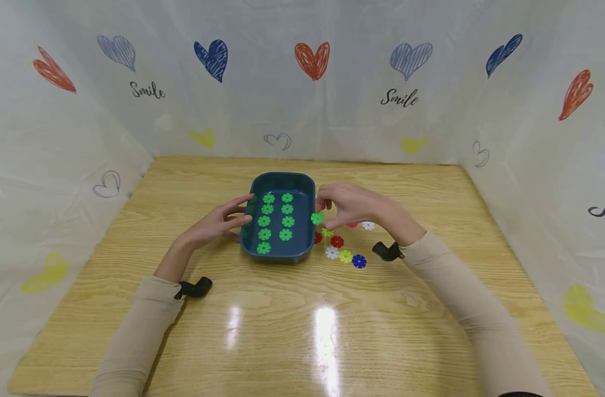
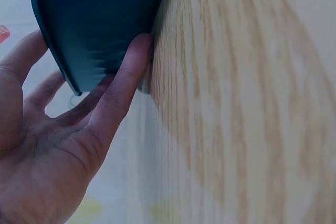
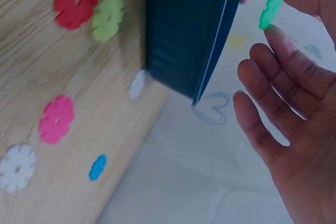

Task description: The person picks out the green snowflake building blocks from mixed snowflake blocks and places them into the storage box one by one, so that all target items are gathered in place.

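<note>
A dark blue plastic tub [image 1: 277, 258] stands on the wooden table, with two columns of green snowflake discs [image 1: 264, 221] inside. At its left side, my left hand [image 1: 214, 225] touches the outer wall and rim with fairly straight fingers; the left wrist view shows fingertips against the tub [image 2: 100, 19]. Over the tub's right rim, my right hand [image 1: 352, 204] pinches one green snowflake disc [image 1: 317, 219] between thumb and forefinger. That disc [image 3: 270, 9] is seen nearly edge-on in the right wrist view, above the rim, while the other fingers hang loosely curved.
Loose snowflake discs lie right of the tub: red [image 1: 337, 241], yellow [image 1: 345, 256], white [image 1: 368, 225] and dark blue [image 1: 359, 261]. A pink disc [image 3: 56, 119] and a light blue one [image 3: 97, 167] show in the right wrist view. A heart-printed sheet [image 1: 262, 110] surrounds the table.
</note>
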The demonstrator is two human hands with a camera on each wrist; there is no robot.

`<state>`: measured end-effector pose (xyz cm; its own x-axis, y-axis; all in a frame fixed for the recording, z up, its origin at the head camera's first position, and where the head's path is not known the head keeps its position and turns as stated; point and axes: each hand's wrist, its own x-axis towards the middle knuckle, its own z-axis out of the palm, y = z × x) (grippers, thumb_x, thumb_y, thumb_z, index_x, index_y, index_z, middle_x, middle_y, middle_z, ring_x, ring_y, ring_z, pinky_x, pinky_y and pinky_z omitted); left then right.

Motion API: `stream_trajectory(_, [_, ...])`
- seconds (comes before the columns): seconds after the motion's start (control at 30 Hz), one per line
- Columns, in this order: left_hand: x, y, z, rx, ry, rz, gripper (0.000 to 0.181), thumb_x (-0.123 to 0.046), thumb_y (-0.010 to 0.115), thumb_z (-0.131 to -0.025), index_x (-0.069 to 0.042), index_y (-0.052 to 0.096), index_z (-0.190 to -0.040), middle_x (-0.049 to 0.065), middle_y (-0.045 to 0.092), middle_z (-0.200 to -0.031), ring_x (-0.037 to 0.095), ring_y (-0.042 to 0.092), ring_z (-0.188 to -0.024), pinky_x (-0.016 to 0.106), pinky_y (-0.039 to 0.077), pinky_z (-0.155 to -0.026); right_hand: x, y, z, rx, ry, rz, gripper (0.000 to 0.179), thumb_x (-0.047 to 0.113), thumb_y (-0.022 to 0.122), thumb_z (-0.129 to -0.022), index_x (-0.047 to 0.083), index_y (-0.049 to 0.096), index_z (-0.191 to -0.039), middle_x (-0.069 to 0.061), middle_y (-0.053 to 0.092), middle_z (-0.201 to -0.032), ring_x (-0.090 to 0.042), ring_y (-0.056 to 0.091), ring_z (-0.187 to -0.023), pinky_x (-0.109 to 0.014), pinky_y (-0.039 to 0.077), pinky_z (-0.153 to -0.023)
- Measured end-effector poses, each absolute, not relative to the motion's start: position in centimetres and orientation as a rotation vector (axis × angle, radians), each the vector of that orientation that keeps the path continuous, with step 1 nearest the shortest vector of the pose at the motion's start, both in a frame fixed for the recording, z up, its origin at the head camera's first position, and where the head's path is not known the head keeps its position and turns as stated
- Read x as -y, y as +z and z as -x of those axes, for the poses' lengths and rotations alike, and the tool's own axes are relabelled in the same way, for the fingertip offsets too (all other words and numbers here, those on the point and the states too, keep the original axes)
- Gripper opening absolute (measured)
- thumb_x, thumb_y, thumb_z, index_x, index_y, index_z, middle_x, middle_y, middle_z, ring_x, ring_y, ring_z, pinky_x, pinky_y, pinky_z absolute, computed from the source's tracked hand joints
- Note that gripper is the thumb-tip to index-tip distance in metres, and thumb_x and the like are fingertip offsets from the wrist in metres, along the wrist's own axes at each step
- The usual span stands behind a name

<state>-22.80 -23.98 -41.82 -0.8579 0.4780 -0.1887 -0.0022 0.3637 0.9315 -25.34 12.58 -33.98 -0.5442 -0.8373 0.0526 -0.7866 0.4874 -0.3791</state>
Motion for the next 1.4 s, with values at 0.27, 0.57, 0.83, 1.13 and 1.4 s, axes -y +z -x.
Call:
stream_trajectory(0.27, [24.0,-41.9,22.8,-2.202,1.497,-0.423,0.067,-0.035,0.057,-0.1,-0.03,0.022,-0.157,0.014,0.026,-0.159,0.043,0.042,-0.135,0.046,0.06,-0.082,-10.5,-34.2,25.5,-2.544,-0.555,1.476,0.025,0.031,0.078,-0.08,0.014,0.069,-0.097,-0.004,0.064,-0.098,-0.022,0.06,-0.088,-0.029,0.051,-0.077])
stream_trajectory(0.57, [24.0,-41.9,22.8,-2.189,1.505,-0.424,0.067,-0.035,0.057,-0.1,-0.032,0.022,-0.156,0.014,0.026,-0.159,0.042,0.041,-0.137,0.045,0.06,-0.083,-8.7,-35.9,25.5,-2.474,-0.554,1.495,0.027,0.03,0.077,-0.08,0.011,0.069,-0.098,-0.007,0.065,-0.102,-0.024,0.065,-0.099,-0.037,0.055,-0.09])
stream_trajectory(0.83, [24.0,-41.9,22.8,-2.171,1.525,-0.418,0.067,-0.035,0.057,-0.1,-0.03,0.021,-0.157,0.015,0.025,-0.16,0.043,0.041,-0.137,0.045,0.06,-0.082,-7.4,-37.3,25.3,-2.473,-0.446,1.573,0.032,0.036,0.075,-0.081,0.011,0.071,-0.1,-0.001,0.065,-0.099,-0.014,0.062,-0.093,-0.028,0.05,-0.086])
stream_trajectory(1.13, [24.0,-41.8,22.8,-2.175,1.517,-0.417,0.067,-0.036,0.057,-0.1,-0.031,0.021,-0.157,0.015,0.025,-0.159,0.043,0.042,-0.136,0.045,0.06,-0.082,-5.7,-38.6,25.4,-2.424,-0.399,1.54,0.029,0.038,0.074,-0.083,0.015,0.07,-0.101,0.003,0.064,-0.098,-0.011,0.057,-0.085,-0.021,0.05,-0.076])
stream_trajectory(1.4, [24.0,-41.8,22.8,-2.173,1.517,-0.424,0.067,-0.035,0.056,-0.1,-0.031,0.021,-0.157,0.014,0.025,-0.16,0.043,0.04,-0.137,0.045,0.06,-0.082,-4.6,-39.3,25.5,-2.427,-0.326,1.514,0.031,0.039,0.074,-0.082,0.015,0.068,-0.1,0.005,0.062,-0.098,-0.008,0.055,-0.084,-0.021,0.049,-0.075])
